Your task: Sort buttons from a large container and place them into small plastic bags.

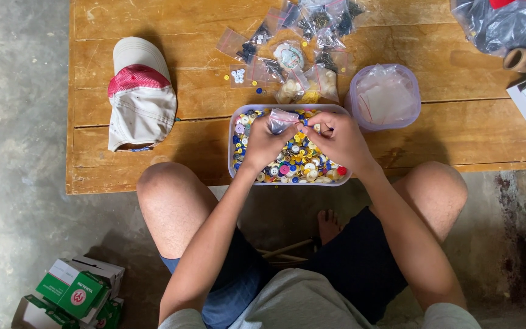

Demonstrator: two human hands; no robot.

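A good number of small clear bags already lie filled and spread toward the far edge of the wooden table, some holding dark buttons, some pale or cream ones, so by my reckoning the sorting is well under way. Much is left, though: the shallow plastic tray at the near edge is crowded with loose buttons in yellow, blue, white and red.

Over that tray both hands meet. The left hand pinches a small clear bag by its mouth, and the right hand has its fingertips closed at the same opening; whether a button sits between them I cannot tell.

Just right of the tray stands a round clear tub with crumpled clear plastic inside, seemingly empty bags. A few stray buttons lie on the boards just beyond the tray. A white and red cap rests near the left edge. At the far right corner sits a dark plastic bag, its contents hidden. Green and white cartons lie on the floor.
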